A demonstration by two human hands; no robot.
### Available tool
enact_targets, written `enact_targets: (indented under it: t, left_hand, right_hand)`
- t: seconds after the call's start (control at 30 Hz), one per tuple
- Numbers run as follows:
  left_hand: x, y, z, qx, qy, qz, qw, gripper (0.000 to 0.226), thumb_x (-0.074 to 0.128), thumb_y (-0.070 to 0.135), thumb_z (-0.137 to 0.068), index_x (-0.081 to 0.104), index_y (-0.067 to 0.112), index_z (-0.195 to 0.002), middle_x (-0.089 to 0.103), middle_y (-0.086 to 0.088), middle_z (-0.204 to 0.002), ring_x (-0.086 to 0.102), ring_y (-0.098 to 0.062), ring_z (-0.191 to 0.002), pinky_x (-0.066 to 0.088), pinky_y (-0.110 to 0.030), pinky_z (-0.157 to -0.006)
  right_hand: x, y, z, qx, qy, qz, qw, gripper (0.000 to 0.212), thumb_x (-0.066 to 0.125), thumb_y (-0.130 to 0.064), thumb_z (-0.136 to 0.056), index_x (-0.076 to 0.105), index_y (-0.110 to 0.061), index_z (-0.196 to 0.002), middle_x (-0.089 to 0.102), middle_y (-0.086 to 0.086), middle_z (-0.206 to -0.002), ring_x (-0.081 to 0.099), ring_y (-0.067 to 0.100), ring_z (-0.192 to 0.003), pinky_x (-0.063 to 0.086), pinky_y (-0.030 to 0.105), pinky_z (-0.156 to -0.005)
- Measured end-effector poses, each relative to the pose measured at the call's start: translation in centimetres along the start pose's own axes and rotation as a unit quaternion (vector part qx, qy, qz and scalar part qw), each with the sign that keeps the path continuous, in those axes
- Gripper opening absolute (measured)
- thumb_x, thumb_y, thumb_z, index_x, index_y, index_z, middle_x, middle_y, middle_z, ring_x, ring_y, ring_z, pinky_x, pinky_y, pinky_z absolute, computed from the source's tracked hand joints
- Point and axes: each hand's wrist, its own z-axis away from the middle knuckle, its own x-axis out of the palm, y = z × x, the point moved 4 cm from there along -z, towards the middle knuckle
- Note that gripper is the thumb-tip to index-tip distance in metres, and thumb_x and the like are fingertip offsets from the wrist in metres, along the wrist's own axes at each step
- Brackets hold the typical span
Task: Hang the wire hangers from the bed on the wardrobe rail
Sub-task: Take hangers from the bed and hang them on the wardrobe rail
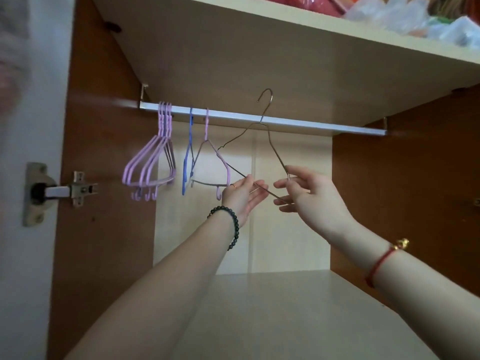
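Note:
A bare metal wire hanger (pixel 275 152) is held up in front of the white wardrobe rail (pixel 298 123), its hook above the rail and free of it. My left hand (pixel 242 197) pinches the hanger's bottom wire. My right hand (pixel 309 196) pinches its right shoulder corner. On the rail's left part hang several lilac hangers (pixel 153 162), a blue hanger (pixel 187 152) and a pink-hooked grey hanger (pixel 210 162).
The wardrobe has brown side walls (pixel 405 190), a cream shelf (pixel 285 307) below and a top shelf (pixel 311 35) holding bags. A door hinge (pixel 75 189) sits at the left. The rail's right half carries nothing.

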Motion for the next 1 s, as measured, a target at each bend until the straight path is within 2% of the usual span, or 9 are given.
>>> enact_targets:
  t: [0.1, 0.27, 0.47, 0.53, 0.6, 0.7, 0.83, 0.93, 1.0]
  left_hand:
    - [-0.9, 1.4, -2.3, 0.023, 0.023, 0.015, 0.999, 0.013, 0.035, 0.015, -0.100, 0.039, 0.004, -0.105, 0.052, -0.007, -0.077, 0.057, -0.016, -0.067, 0.057, -0.020, -0.054]
    - [-2.4, 2.7, -5.7, 0.017, 0.074, 0.029, 0.997, 0.024, 0.031, 0.013, -0.100, 0.043, 0.006, -0.081, 0.043, -0.004, -0.069, 0.049, -0.014, -0.059, 0.055, -0.022, -0.050]
    - [-4.2, 3.0, -8.4, -0.018, 0.096, 0.028, 0.995, 0.029, 0.028, 0.015, -0.101, 0.044, 0.004, -0.080, 0.050, -0.008, -0.080, 0.053, -0.015, -0.069, 0.046, -0.031, -0.082]
    - [-4.6, 2.9, -8.8, -0.032, 0.085, 0.036, 0.995, 0.028, 0.026, 0.013, -0.101, 0.047, 0.003, -0.087, 0.053, -0.009, -0.082, 0.052, -0.015, -0.069, 0.050, -0.030, -0.073]
    - [-5.1, 2.5, -8.7, -0.050, 0.073, 0.033, 0.996, 0.025, 0.026, 0.008, -0.100, 0.049, 0.003, -0.108, 0.057, -0.009, -0.082, 0.053, -0.016, -0.069, 0.054, -0.027, -0.057]
    - [-6.2, 1.5, -8.4, -0.073, 0.062, 0.045, 0.994, 0.033, 0.024, 0.004, -0.097, 0.043, 0.005, -0.123, 0.060, -0.011, -0.094, 0.056, -0.019, -0.075, 0.051, -0.030, -0.063]
    - [-7.2, 0.5, -7.2, -0.078, 0.071, -0.006, 0.994, 0.038, 0.033, 0.014, -0.097, 0.043, 0.006, -0.133, 0.061, -0.009, -0.104, 0.060, -0.023, -0.084, 0.051, -0.029, -0.067]
    - [-6.7, 0.0, -5.6, -0.071, 0.078, -0.121, 0.987, 0.037, 0.035, 0.020, -0.097, 0.047, 0.011, -0.130, 0.063, -0.005, -0.098, 0.060, -0.023, -0.084, 0.051, -0.029, -0.065]
    - [-5.5, -0.4, -4.3, -0.060, 0.045, -0.221, 0.972, 0.036, 0.036, 0.025, -0.096, 0.052, 0.014, -0.127, 0.063, -0.002, -0.092, 0.060, -0.020, -0.077, 0.051, -0.029, -0.064]
  right_hand:
    - [2.3, -0.8, -2.8, -0.020, -0.002, 0.013, 1.000, 0.038, 0.034, -0.006, -0.094, 0.043, -0.003, -0.131, 0.060, -0.001, -0.089, 0.062, 0.026, -0.078, 0.055, 0.039, -0.079]
    - [5.1, -1.4, -6.5, -0.048, 0.002, 0.059, 0.997, 0.034, 0.034, -0.005, -0.090, 0.054, 0.003, -0.117, 0.063, 0.009, -0.096, 0.063, 0.034, -0.094, 0.049, 0.049, -0.091]
    - [7.5, -1.5, -9.5, -0.049, -0.006, 0.092, 0.995, 0.032, 0.035, -0.006, -0.088, 0.053, 0.015, -0.103, 0.063, 0.030, -0.102, 0.058, 0.048, -0.091, 0.047, 0.054, -0.087]
    - [8.1, -1.3, -10.0, -0.037, -0.020, 0.090, 0.995, 0.033, 0.035, -0.008, -0.089, 0.054, 0.014, -0.106, 0.062, 0.030, -0.105, 0.059, 0.048, -0.093, 0.047, 0.054, -0.088]
    - [8.9, -0.7, -10.3, -0.025, -0.045, 0.083, 0.995, 0.033, 0.034, -0.010, -0.091, 0.056, 0.011, -0.104, 0.062, 0.029, -0.106, 0.059, 0.045, -0.094, 0.048, 0.051, -0.089]
    - [10.0, 0.4, -10.2, -0.004, -0.089, 0.074, 0.993, 0.027, 0.033, -0.020, -0.093, 0.058, -0.010, -0.089, 0.058, 0.013, -0.099, 0.051, 0.029, -0.086, 0.045, 0.042, -0.091]
    - [9.9, 1.3, -9.3, 0.020, -0.101, 0.047, 0.994, 0.037, 0.034, -0.028, -0.095, 0.052, -0.018, -0.126, 0.049, 0.000, -0.105, 0.048, 0.022, -0.097, 0.041, 0.041, -0.101]
    - [8.3, 1.6, -7.9, 0.025, -0.100, 0.069, 0.992, 0.037, 0.035, -0.027, -0.095, 0.051, -0.016, -0.127, 0.055, 0.004, -0.112, 0.055, 0.027, -0.108, 0.043, 0.040, -0.100]
    - [6.5, 2.5, -6.5, 0.033, -0.097, 0.094, 0.990, 0.038, 0.037, -0.026, -0.095, 0.047, -0.015, -0.130, 0.057, 0.008, -0.120, 0.056, 0.024, -0.103, 0.044, 0.034, -0.094]
